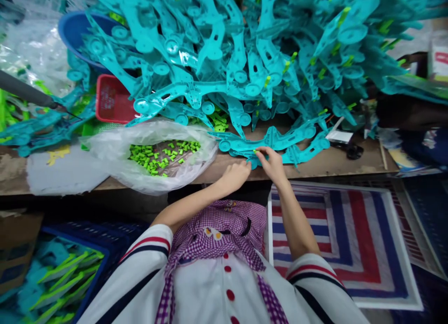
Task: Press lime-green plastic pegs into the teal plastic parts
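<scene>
My right hand [272,164] pinches a small bright-green plastic piece [255,150] between thumb and finger, just over a teal plastic part [304,153] at the table's front edge. Close by on the left, my left hand [236,175] is closed, its fingertips at the near end of the same teal part; the exact grip is hidden under the fingers. Behind them lies another long, curved teal part [276,138] with round ends. To the left, an open clear plastic bag [101,151] holds many loose green pieces [149,160].
A tall heap of teal parts [210,39] fills the table's back. At left stand a blue basin [72,32], a red tray [114,100] and a dark rod-like tool [28,90]. Below right is a white-rimmed crate [388,230] with striped lining; below left, a blue crate [94,286] holds parts.
</scene>
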### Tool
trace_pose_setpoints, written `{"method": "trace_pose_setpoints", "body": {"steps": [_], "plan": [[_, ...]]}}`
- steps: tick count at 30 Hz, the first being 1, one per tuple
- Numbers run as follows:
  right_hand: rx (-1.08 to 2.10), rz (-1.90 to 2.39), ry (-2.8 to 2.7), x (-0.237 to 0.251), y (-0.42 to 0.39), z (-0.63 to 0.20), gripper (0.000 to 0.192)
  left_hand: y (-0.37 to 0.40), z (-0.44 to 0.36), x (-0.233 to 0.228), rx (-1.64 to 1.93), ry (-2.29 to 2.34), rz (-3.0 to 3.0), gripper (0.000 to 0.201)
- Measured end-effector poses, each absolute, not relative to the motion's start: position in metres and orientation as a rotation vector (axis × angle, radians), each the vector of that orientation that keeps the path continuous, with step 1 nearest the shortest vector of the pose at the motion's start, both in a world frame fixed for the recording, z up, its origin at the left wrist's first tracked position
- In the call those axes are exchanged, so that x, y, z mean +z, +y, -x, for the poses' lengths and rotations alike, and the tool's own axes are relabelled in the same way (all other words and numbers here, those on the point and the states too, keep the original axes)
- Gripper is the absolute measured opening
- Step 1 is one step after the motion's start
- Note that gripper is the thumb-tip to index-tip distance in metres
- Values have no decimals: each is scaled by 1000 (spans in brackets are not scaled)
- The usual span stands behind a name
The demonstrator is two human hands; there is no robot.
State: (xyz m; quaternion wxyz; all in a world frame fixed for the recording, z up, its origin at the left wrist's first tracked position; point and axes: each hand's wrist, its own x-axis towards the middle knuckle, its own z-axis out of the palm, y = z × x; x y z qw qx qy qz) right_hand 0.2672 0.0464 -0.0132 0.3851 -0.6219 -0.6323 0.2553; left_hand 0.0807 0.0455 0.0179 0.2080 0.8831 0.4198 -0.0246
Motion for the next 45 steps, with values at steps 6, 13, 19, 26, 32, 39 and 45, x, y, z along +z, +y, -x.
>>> {"method": "trace_pose_setpoints", "body": {"steps": [6,13,19,26,32,39,45], "plan": [[656,1553,-1765,-13,35,-261,29,34,-67,13,-205,1251,-2428,46],[574,1502,-2069,-20,45,-246,29,28,-56,13,-271,1257,-2460,49],[516,1490,-2131,-18,45,-244,29,28,-57,11,-209,1276,-2480,47],[489,1464,-2406,-15,58,-236,31,24,-59,13,-70,1299,-2363,44],[531,1421,-2412,-25,63,-238,29,22,-60,10,-88,1283,-2417,45],[562,1494,-2247,-32,55,-235,31,24,-58,7,-133,1295,-2446,45],[576,1465,-1913,14,41,-217,46,35,-41,-14,107,1264,-2212,43]]}}
